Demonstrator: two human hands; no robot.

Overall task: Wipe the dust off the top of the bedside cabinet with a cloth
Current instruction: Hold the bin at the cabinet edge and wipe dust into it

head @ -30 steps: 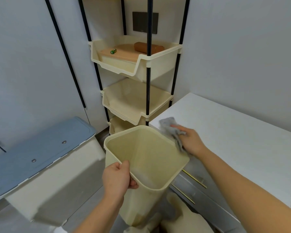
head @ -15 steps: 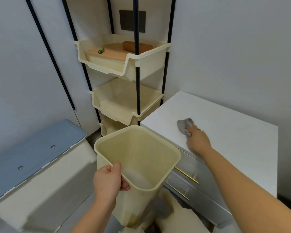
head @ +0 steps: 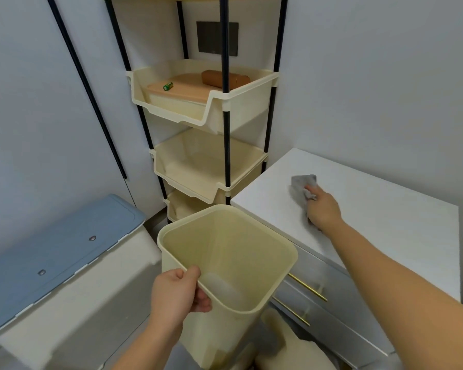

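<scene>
1. Blue-lidded storage box [head: 56, 252], well off to the left of the left hand [head: 177, 295], untouched.
2. Gripped at its near rim by that left hand, thumb and fingers curled round the edge: a cream plastic wastebasket [head: 233, 265], mouth up, just beside the cabinet's front-left corner.
3. Beyond and between the two hands: a cream tiered rack [head: 211, 166] on black posts, apart from both.
4. Pressed under the right hand [head: 322, 209]: a grey cloth [head: 301, 185], bunched ahead of the fingertips, lying on the white top of the bedside cabinet [head: 385, 222] toward its left side. Fingers laid fairly flat over it, pressing rather than pinching, as far as can be told.
5. Below the right forearm: brass drawer handles [head: 308, 287].
6. Judged as the wiping stroke itself, likely early, with most of the top lying to the right of the right hand.
7. Next, probably: firm, even pressure, overlapping strokes drawn toward the left-front edge, and the wastebasket rim tucked just under that edge to catch the dust.
</scene>
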